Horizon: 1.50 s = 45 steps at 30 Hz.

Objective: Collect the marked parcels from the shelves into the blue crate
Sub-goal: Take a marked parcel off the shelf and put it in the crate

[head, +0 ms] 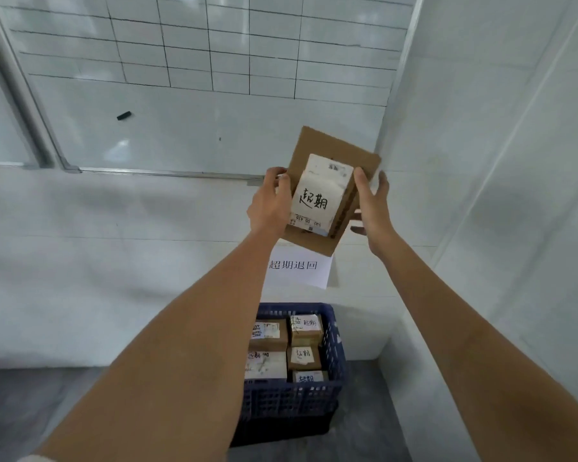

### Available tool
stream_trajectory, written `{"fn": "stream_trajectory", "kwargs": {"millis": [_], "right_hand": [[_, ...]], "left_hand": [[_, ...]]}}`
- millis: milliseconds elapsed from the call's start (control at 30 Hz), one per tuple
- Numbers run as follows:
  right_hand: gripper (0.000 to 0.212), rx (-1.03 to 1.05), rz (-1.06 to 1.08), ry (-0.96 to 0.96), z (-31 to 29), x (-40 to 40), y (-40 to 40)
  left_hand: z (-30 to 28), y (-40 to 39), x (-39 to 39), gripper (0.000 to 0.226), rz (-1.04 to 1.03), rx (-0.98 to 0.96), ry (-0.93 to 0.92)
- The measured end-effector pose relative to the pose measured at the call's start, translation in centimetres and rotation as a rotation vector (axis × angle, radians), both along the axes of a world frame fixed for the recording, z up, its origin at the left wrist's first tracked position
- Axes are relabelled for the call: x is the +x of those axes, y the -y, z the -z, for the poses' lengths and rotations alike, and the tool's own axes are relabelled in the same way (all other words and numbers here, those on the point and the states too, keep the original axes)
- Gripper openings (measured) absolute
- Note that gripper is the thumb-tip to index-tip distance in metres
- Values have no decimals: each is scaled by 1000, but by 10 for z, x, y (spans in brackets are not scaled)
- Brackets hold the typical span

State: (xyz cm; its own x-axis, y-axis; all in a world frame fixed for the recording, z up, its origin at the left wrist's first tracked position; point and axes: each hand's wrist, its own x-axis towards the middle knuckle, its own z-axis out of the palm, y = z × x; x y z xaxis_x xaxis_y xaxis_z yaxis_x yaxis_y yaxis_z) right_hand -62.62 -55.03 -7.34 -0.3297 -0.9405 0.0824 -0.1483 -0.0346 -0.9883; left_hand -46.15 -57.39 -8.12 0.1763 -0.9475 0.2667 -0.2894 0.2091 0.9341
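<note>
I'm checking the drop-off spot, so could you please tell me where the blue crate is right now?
In the head view, the blue crate sits on the floor, low and centre, against the white wall under a paper sign, between the person's forearms.

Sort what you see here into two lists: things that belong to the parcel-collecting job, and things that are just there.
Job: marked parcel held by left hand and right hand; blue crate; parcels in the crate; paper sign above it.

Just there: whiteboard; black marker cap on it.

Both forearms are bare; a pale sleeve edge shows at the left arm.
</note>
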Motion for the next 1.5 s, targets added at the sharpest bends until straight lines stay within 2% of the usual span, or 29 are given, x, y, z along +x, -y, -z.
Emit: {"fn": "stream_trajectory", "kwargs": {"millis": [33, 100, 300, 467, 533, 600, 767, 933, 1033, 1133, 1233, 1333, 1500], "right_hand": [[85, 32, 9, 15, 6, -6, 8], [83, 59, 19, 61, 19, -16, 26], [54, 104, 48, 98, 53, -43, 68], [49, 14, 106, 56, 61, -64, 103], [49, -36, 142, 40, 61, -75, 119], [51, -71, 207, -21, 63, -90, 134], [44, -99, 235, -221, 77, -134, 168], [43, -139, 217, -210, 93, -163, 181], [50, -171, 187, -226, 100, -173, 182], [45, -213, 175, -229, 111, -178, 181], [37, -197, 240, -205, 138, -182, 174], [40, -103, 295, -131, 171, -184, 165], [40, 72, 343, -71, 230, -174, 151]], "left_hand": [[3, 14, 2, 33, 17, 43, 35], [7, 41, -1, 28, 89, 147, -34], [29, 96, -19, 34, 249, 415, -231], [55, 129, -31, 41, 31, 565, -324], [61, 143, -38, 56, 0, 649, -464], [67, 157, -47, 62, 15, 703, -601], [76, 192, -83, 50, -78, 671, -661], [89, 208, -117, 39, -238, 631, -715], [102, 213, -129, 46, -366, 592, -758], [111, 214, -139, 49, -457, 582, -806], [118, 206, -149, 56, -497, 608, -749], [129, 196, -154, 63, -508, 664, -689], [170, 185, -149, 47, -499, 684, -551]]}}
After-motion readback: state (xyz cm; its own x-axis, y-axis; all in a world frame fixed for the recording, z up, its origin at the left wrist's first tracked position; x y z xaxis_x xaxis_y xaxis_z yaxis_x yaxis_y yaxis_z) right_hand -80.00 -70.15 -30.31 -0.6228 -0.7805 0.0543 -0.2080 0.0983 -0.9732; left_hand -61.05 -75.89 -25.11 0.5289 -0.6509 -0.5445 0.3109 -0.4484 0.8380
